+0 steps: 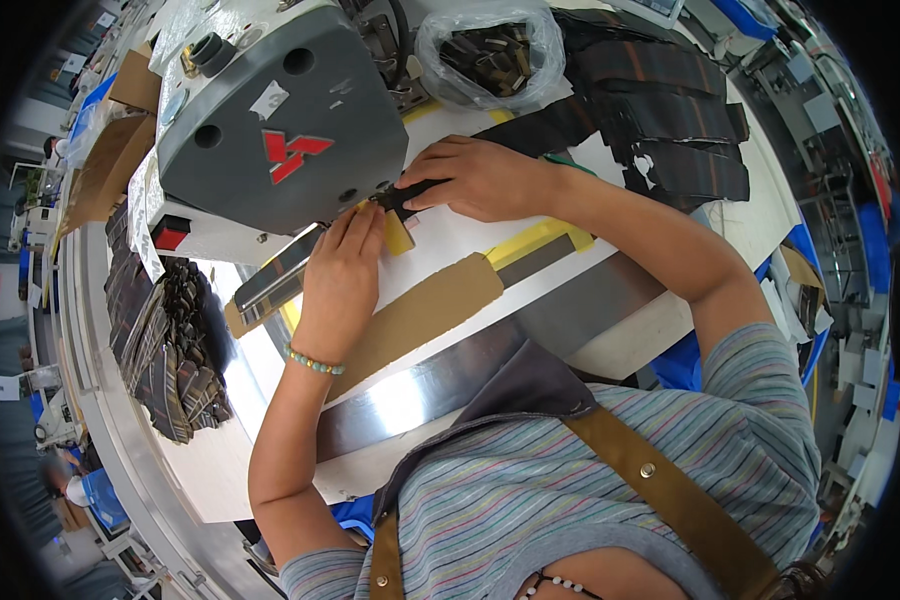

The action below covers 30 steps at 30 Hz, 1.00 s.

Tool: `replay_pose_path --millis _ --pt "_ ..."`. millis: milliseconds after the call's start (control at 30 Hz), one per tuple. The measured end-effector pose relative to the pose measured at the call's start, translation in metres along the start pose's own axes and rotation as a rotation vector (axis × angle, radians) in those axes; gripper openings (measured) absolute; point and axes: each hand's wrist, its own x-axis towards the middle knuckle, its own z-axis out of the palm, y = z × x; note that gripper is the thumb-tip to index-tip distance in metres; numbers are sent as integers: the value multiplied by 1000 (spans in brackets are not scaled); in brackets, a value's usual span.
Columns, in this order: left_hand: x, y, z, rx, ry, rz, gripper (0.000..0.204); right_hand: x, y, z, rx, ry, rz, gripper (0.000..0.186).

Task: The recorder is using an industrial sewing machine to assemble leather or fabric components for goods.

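**Both hands at the needle of a sewing machine**

White and broad, the sewing table (660,300) fills the middle of the view, with a shiny metal strip along its near edge and rows of other workstations blurred toward the rim. A grey industrial sewing machine (270,120) stands on it at upper left. The left hand (342,270) lies flat on the table just under the machine head, fingers together and stretched forward, their tips touching a small dark fabric piece (402,195) and a yellow tab beside it. The right hand (485,180) comes in from the right with fingers curled, pinching the other end of the same dark piece, which sits on the table right at the needle area. A tan cardboard strip (425,315) lies on the table below the left hand. A clear plastic bag of dark pieces (490,55) rests behind the right hand, a spread of dark plaid cut pieces (670,110) to the right, and another heap of plaid pieces (165,350) on the left.
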Motion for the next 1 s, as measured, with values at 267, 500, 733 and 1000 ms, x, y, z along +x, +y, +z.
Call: replay_pose_path --millis 267,500,733,1000 --pt "6 -12 9 -38 -7 -69 47 11 18 7 -82 42 1 35" --pt "-8 -44 24 -363 31 -390 30 8 16 -1 -77 244 36 29" --pt "6 -60 43 -394 175 -499 32 11 14 5 -101 255 -3 27" --pt "17 -40 38 -931 203 -789 34 12 6 1 24 171 -156 28"
